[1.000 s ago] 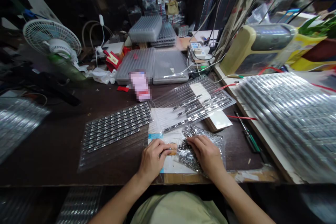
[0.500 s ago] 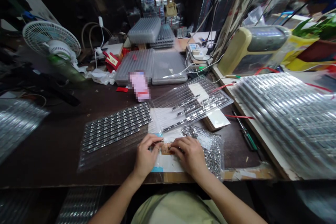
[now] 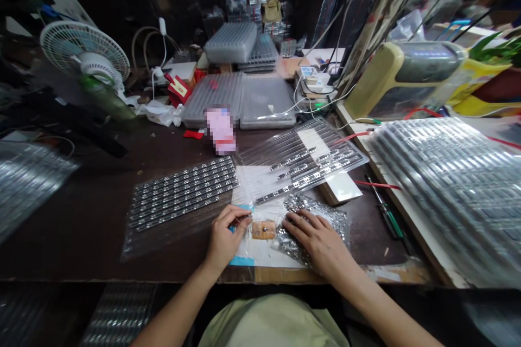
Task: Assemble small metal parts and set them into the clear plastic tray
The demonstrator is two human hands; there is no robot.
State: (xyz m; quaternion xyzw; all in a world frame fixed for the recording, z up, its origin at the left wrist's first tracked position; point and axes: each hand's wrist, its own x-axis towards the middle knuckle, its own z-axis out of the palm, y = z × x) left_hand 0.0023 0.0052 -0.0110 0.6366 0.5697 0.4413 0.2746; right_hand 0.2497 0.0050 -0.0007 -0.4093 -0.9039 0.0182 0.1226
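A small dark part (image 3: 248, 216), its direction too hidden to tell, is pinched in the fingertips of the left hand (image 3: 225, 233), just left of a flat orange-brown block (image 3: 264, 230) whose long axis runs left to right. The right hand (image 3: 319, 236) lies over a bag (image 3: 336, 217) of shiny metal pieces; whether it grips any cannot be told. Leftward, a clear tray's (image 3: 171, 241) rows slant up rightward. Far back on the desk (image 3: 93, 217), a red packet (image 3: 178, 91) bears a pale label, unreadable.

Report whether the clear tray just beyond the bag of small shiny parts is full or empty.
Partly filled: the clear tray holds several rows of small pieces, while its far grooves show bare.
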